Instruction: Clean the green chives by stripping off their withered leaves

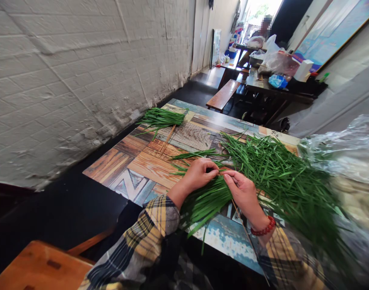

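Observation:
My left hand and my right hand meet fingertip to fingertip over the table. The left thumb and forefinger pinch the stem ends of some green chives, whose leaves fan out beneath both hands toward me. My right thumb and forefinger are also pinched together. A thin bamboo skewer runs from under the right hand down past the wrist; its upper end is hidden. Beyond the hands and to the right spreads a large loose heap of chives.
At the table's far left, a neat chive bunch lies with thin bamboo sticks protruding. Clear plastic bags crowd the right side. An orange stool is at lower left. Behind are a bench, a cluttered table and a person.

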Demonstrator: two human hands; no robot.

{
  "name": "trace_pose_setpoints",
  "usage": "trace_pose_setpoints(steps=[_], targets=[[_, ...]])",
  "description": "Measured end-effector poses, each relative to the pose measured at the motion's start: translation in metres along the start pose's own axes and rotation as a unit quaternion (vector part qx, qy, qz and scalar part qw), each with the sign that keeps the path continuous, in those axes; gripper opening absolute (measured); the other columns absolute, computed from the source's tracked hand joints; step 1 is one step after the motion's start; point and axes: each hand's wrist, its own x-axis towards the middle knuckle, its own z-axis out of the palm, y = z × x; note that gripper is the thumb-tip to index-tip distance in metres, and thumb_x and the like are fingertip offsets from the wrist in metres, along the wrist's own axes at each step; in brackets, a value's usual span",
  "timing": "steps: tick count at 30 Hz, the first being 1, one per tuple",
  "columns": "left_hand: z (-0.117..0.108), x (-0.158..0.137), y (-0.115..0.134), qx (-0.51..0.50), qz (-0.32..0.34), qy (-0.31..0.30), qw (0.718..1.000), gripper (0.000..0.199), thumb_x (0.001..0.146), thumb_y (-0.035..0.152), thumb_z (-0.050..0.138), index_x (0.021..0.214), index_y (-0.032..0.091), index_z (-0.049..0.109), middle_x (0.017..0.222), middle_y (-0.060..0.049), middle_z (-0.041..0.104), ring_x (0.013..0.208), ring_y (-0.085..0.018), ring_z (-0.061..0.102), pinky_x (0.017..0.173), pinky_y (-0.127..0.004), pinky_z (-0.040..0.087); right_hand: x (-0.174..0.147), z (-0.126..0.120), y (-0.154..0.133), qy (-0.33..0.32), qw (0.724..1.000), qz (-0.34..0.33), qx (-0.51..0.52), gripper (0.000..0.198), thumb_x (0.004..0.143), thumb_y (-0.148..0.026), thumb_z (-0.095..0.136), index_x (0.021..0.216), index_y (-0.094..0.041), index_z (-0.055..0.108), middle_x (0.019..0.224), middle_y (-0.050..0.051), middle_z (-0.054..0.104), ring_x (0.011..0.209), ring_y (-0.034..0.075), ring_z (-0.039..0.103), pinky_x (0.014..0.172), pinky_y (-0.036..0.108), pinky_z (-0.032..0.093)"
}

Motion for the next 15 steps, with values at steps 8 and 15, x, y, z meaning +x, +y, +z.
trace_pose_setpoints(steps=[8, 15], targets=[[-0.001, -0.004, 0.006, 0.113, 0.023, 0.017, 0.993, 0.013, 0.08, 0.021, 0.06, 0.074, 0.019, 0.071, 0.075, -0.002, 0.068, 0.076, -0.015, 0.055, 0.071, -0.029, 0.036, 0.001, 0.002, 0.005, 0.011, 1.0, -0.004, 0.01, 0.033, 0.085, -0.049, 0.053, 0.095, -0.02, 0.065, 0.073, 0.003, 0.071, 0.066, 0.019, 0.065, 0.061, 0.029, 0.05], [-0.002, -0.006, 0.01, 0.191, 0.048, 0.021, 0.98, 0.013, 0.082, 0.023, 0.06, 0.074, 0.021, 0.07, 0.076, -0.001, 0.067, 0.079, -0.017, 0.053, 0.07, -0.031, 0.031, 0.001, 0.0, 0.004, 0.043, 0.999, -0.011, -0.01, 0.041, 0.084, -0.044, 0.056, 0.118, -0.023, 0.057, 0.058, -0.003, 0.063, 0.053, 0.016, 0.056, 0.055, 0.029, 0.047]])
